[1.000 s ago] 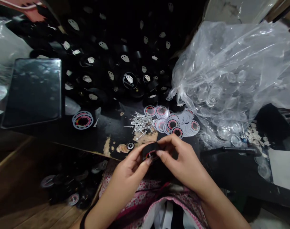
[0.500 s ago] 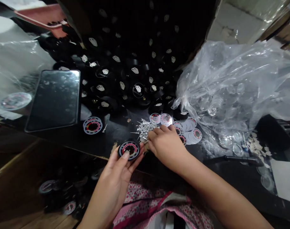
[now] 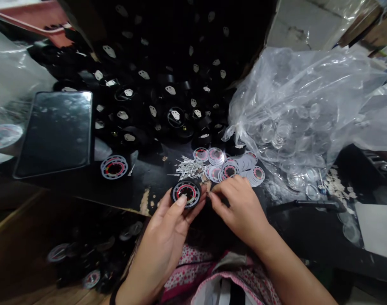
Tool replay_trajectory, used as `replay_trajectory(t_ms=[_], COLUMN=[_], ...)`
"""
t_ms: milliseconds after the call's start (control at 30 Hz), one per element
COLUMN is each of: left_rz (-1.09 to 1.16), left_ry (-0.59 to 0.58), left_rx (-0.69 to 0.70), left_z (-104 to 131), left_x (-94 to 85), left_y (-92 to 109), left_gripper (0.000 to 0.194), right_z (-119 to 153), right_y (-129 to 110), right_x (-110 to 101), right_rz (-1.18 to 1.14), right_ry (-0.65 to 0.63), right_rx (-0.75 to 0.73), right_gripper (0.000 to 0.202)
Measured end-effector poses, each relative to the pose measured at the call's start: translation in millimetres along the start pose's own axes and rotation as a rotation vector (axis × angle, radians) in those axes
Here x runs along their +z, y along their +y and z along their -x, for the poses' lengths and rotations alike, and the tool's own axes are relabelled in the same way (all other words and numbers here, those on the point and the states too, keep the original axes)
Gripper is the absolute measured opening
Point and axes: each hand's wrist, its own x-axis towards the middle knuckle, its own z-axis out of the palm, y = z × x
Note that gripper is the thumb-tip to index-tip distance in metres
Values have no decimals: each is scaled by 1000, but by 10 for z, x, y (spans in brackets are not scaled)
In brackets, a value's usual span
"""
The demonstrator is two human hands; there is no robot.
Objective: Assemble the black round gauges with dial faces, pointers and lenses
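My left hand (image 3: 166, 228) is closed round a black gauge (image 3: 189, 190) with a red and white scale, its face turned up and my thumb lying on the dial. Just to the right of the gauge, my right hand (image 3: 240, 207) has thumb and forefinger pinched together. Whatever lies between those fingertips is too small to make out. Beyond both hands is a heap of small white gauge pointers (image 3: 190, 168). Printed dial discs (image 3: 230, 168) lie in overlapping stacks beside the heap, behind my right hand. More dial discs (image 3: 114, 168) lie further left.
Many black gauge housings (image 3: 177, 116) with pale tabs fill the back. A dark tablet-like panel (image 3: 56, 131) leans at left. On the right sit a plastic bag of clear round lenses (image 3: 282, 131) and a black-handled tool (image 3: 318, 204). A box below left holds gauges (image 3: 91, 278).
My right hand has drawn back from the pointer heap toward my body, its fingers now pinched beside the gauge. The gauge in my left hand sits further right in view; the camera has shifted slightly.
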Motion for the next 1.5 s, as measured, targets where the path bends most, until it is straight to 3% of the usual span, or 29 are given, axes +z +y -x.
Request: replay_trajectory(t_ms=[400, 700, 900, 1033, 1233, 1433, 1500], left_rz=[-111, -205, -196, -269, -307, -210, -135], left_ry=[5, -60, -36, -123, -178, -7, -8], left_rx=[46, 3, -18, -68, -70, -30, -4], left_z=[-54, -14, -54, -55, -63, -41, 28], left_x=[64, -20, 101, 152, 120, 133, 151], left_y=[-108, -178, -222, -310, -348, -169, -123], left_gripper=[16, 30, 41, 30, 29, 22, 20], right_z=[148, 150, 227, 230, 252, 296, 294], right_y=[74, 59, 30, -6, 11, 70, 89], right_x=[-200, -198, -270, -247, -254, -340, -330], right_rz=[-305, -254, -454, -323, -237, -361, -364], right_ry=[-5, -56, 150, 138, 67, 103, 62], right_rx=[166, 170, 153, 90, 98, 263, 307], right_gripper=[7, 8, 11, 13, 11, 10, 11])
